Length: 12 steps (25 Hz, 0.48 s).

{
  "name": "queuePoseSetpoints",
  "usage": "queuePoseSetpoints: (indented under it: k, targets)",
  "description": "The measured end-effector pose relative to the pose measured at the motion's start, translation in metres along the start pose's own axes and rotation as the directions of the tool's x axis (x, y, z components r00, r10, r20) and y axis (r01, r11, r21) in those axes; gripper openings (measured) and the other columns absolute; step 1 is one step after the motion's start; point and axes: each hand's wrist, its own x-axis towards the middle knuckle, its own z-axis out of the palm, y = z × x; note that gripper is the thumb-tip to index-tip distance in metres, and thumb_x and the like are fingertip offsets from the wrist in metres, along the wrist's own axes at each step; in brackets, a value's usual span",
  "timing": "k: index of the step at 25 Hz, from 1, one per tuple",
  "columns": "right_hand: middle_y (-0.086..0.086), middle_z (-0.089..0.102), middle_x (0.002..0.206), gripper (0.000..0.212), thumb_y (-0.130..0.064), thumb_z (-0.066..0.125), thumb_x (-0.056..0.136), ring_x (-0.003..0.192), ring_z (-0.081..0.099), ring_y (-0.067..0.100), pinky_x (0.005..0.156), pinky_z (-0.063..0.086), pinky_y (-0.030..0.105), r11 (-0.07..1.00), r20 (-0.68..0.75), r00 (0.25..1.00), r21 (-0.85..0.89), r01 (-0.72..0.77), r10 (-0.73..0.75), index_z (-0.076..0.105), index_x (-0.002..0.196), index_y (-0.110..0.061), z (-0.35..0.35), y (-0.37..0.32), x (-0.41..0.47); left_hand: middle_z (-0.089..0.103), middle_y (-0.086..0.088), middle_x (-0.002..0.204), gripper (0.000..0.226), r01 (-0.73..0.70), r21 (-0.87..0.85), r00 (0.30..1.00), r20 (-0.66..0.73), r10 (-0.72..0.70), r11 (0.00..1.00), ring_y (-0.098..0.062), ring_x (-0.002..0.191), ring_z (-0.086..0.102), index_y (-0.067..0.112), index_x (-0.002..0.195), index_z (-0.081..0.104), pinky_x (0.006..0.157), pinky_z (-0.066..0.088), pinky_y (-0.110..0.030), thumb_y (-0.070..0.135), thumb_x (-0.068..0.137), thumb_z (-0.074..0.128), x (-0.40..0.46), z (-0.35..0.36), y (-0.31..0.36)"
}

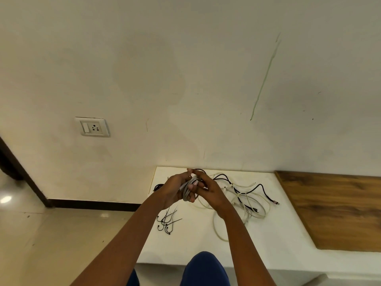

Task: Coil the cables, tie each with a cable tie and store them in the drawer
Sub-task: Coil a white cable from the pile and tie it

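Observation:
A small grey coiled cable [188, 189] is held above the white table [198, 244], between both hands. My left hand [174, 191] grips the coil from the left, fingers curled round it. My right hand [208, 189] holds it from the right, thumb and fingers closed on the loops. A loose tangle of white and black cables [245, 200] lies on the table to the right of the hands. Several black cable ties [167, 220] lie in a small pile on the table below my left hand. No drawer is visible.
A wooden surface [338, 209] adjoins the table on the right. A wall socket [93, 127] sits on the wall at left. Another black cable [157, 186] lies near the table's left edge. My blue-clad knees [206, 269] are at the bottom.

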Motion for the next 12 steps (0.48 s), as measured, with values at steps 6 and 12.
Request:
queuePoseSetpoints:
  k: [6, 12]
  targets:
    - [-0.006, 0.055, 0.111, 0.036, -0.006, 0.057, 0.091, 0.096, 0.054, -0.008, 0.082, 0.042, 0.006, 0.994, -0.168, 0.983, 0.063, 0.089, -0.077, 0.055, 0.121, -0.026, 0.026, 0.008, 0.001, 0.063, -0.005, 0.058, 0.044, -0.045, 0.011, 0.969, -0.243, 0.047, 0.999, -0.016, 0.038, 0.048, 0.006, 0.073, 0.066, 0.059, 0.045, -0.030, 0.023, 0.095, 0.032, 0.010, 0.006, -0.011]
    - [0.013, 0.055, 0.117, 0.040, 0.004, 0.047, 0.093, 0.103, 0.055, 0.020, 0.094, 0.047, 0.035, 0.987, -0.278, 0.958, 0.117, 0.107, -0.070, 0.051, 0.126, -0.019, 0.046, 0.028, 0.009, 0.054, -0.001, 0.062, 0.035, -0.071, 0.282, 0.853, -0.480, 0.205, 0.957, -0.010, 0.053, 0.053, 0.015, 0.065, 0.054, 0.044, 0.042, -0.015, 0.025, 0.098, 0.042, 0.020, 0.004, -0.023]
